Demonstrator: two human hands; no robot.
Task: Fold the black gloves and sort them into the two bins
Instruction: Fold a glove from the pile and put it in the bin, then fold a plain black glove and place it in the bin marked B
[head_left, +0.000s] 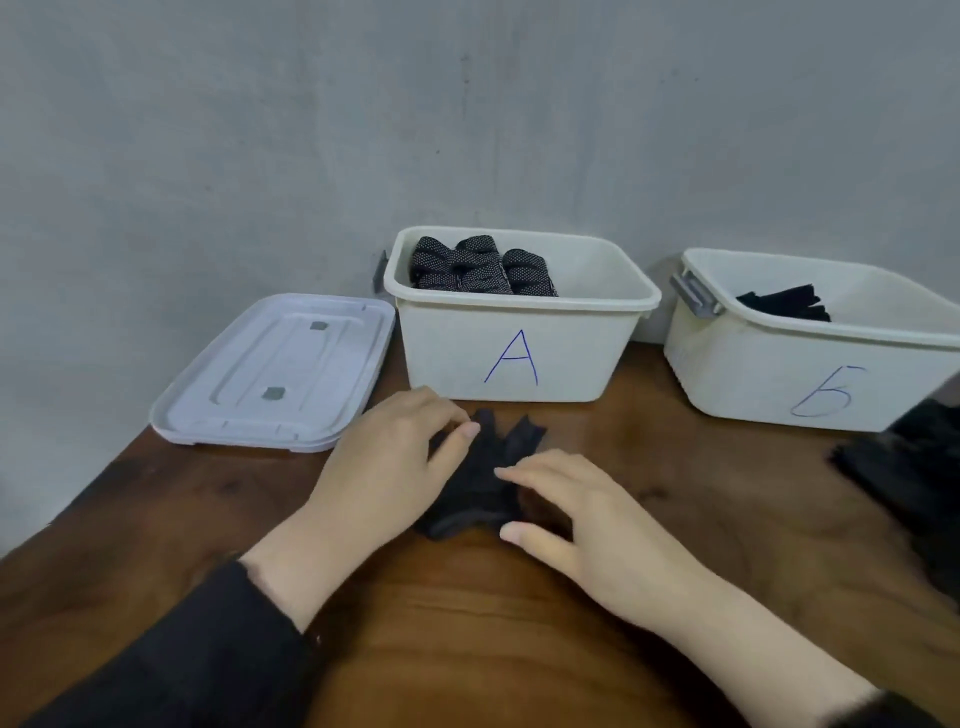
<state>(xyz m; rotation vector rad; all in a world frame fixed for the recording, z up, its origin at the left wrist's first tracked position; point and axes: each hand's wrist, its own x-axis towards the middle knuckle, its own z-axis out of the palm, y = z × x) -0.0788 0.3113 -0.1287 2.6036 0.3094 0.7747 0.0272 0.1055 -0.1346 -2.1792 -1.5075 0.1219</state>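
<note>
On the brown surface (208, 519), past the white lid (270, 374) lying far left, the left hand (384, 467) pinches the black glove (483, 483) in a closed grip while the right hand (587, 525) presses it open-fingered, flattening it for folding just before bin A (519, 343), with bin Б (810, 374) and an unsorted pile (914, 467) right.

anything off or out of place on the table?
Nothing looks spilled or damaged. The lid lies loose left of bin A, its near corner hanging past the table edge. Both hands rest on a glove. A dark pile sits at the right edge, too blurred to identify.
</note>
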